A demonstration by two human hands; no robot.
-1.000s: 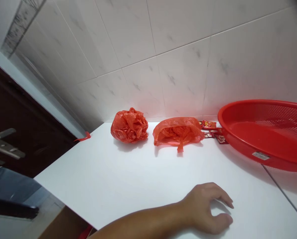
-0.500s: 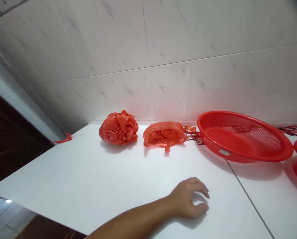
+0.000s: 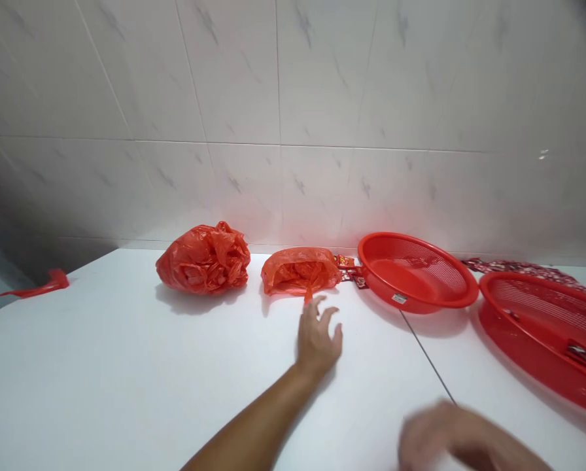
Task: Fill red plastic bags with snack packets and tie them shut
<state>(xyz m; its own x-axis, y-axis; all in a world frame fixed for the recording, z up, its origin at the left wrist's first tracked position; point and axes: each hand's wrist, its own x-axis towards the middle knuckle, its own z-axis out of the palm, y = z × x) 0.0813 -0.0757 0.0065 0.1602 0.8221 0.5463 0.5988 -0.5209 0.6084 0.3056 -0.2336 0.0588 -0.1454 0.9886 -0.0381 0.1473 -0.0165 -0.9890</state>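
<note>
My left hand [image 3: 318, 337] reaches over the white table with fingers apart and a little curled, holding nothing. Its fingertips are at the dangling strip of an opened red plastic bag [image 3: 297, 258]; whether they touch it I cannot tell. The bag lies against the wall with its mouth facing me. Left of it sits a fuller, crumpled red plastic bag [image 3: 202, 261]. My right hand [image 3: 450, 432], smeared by motion, is low at the right over the table, and its fingers do not show clearly.
A red plastic basket [image 3: 411, 304] with a perforated side stands right of the bags, small red packets [image 3: 356, 278] beside it. A second red basket [image 3: 518, 360] at the right edge holds a dark packet. More packets [image 3: 523, 267] lie behind. A red plastic scrap [image 3: 40, 286] lies far left.
My left hand has moved left and farther forward, up to the opened bag. My right hand has come into view, blurred. The view has turned right, showing more of the second basket.
</note>
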